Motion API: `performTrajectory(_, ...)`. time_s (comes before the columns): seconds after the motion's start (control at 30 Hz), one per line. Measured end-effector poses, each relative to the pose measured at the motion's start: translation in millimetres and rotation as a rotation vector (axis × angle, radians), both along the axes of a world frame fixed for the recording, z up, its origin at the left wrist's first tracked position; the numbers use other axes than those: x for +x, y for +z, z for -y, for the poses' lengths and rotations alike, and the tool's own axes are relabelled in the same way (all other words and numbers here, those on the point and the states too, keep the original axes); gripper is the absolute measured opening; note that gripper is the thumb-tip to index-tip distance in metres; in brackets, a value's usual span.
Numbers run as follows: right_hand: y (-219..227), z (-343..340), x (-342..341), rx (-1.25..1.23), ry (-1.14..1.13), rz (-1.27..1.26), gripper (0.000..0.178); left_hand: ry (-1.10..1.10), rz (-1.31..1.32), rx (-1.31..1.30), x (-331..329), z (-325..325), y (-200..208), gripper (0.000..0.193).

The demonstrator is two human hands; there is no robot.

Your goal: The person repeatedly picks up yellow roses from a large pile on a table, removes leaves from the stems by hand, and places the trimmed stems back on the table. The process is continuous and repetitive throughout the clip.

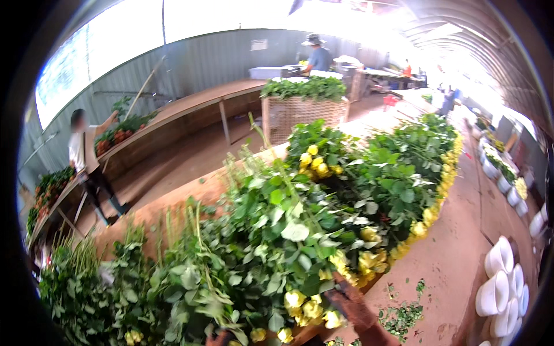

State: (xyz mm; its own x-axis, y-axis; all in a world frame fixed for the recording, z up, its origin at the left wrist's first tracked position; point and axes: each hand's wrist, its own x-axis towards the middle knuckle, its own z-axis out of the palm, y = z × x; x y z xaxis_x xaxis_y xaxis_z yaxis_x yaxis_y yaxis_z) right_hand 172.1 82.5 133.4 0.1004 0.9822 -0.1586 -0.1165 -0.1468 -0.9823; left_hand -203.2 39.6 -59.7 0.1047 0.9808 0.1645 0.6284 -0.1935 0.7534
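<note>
A long row of yellow roses with leafy green stems point(248, 254) lies across the bench in front of me. The rose heads point(309, 308) point toward my side and the cut stems toward the far side. My right hand point(349, 303), dark and perhaps gloved, reaches in beside these blooms at the near edge. Its fingers look spread apart, and I see nothing held in them. My left hand point(219, 338) shows only in part at the lower edge, below the foliage; leaves hide its fingers.
Fallen leaves point(404, 317) litter the floor at right, near stacked white buckets point(499, 285). Ahead stands a woven crate point(303, 115) topped with greenery. A person point(92, 155) works at the left bench among orange flowers; another in a hat point(319, 57) stands farther back.
</note>
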Motion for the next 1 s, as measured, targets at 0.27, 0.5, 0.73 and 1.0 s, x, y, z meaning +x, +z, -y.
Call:
performTrajectory(0.27,49,15,178,0.411,-0.552,0.823,0.034,0.256,-0.393,-0.461,152,-19,66,0.057)
performTrajectory(0.5,98,-17,296,0.515,-0.702,1.28,0.027,0.013,-0.552,-0.502,125,-14,-16,0.067)
performTrajectory(0.73,117,-63,397,0.423,-0.641,1.214,0.028,0.234,-0.307,-0.456,149,-20,38,0.064)
performTrajectory(1.0,123,-137,484,0.152,-0.785,2.189,0.036,0.263,0.875,-0.644,109,-9,11,0.042)
